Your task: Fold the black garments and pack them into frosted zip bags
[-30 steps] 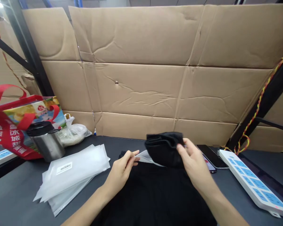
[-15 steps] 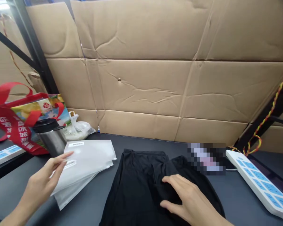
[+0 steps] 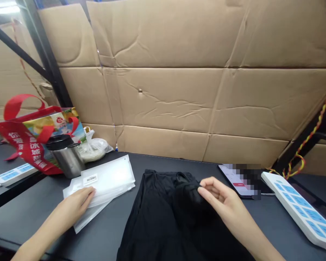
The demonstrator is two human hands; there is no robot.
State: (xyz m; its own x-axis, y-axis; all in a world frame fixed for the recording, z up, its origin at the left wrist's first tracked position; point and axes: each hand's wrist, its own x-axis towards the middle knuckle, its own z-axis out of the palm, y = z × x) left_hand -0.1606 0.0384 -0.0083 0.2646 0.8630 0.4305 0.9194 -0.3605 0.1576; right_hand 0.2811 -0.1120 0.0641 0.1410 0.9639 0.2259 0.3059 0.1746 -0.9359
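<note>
Resting at the bench's left side, a stack of clear plastic bags (image 3: 104, 181) is pressed flat under the left hand (image 3: 76, 203), its fingers laid together on the top bag, seemingly to slide it free. At the front centre, black garments (image 3: 163, 214) are pinched at a fold by the right hand (image 3: 220, 199), keeping the fabric gathered.

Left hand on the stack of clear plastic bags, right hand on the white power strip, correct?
Not quite. In the head view the right hand rests on the black folded garment, fingers pinching its fabric; the long white power strip lies untouched farther right. The left hand is on the stack of clear plastic bags, as you said.
</note>
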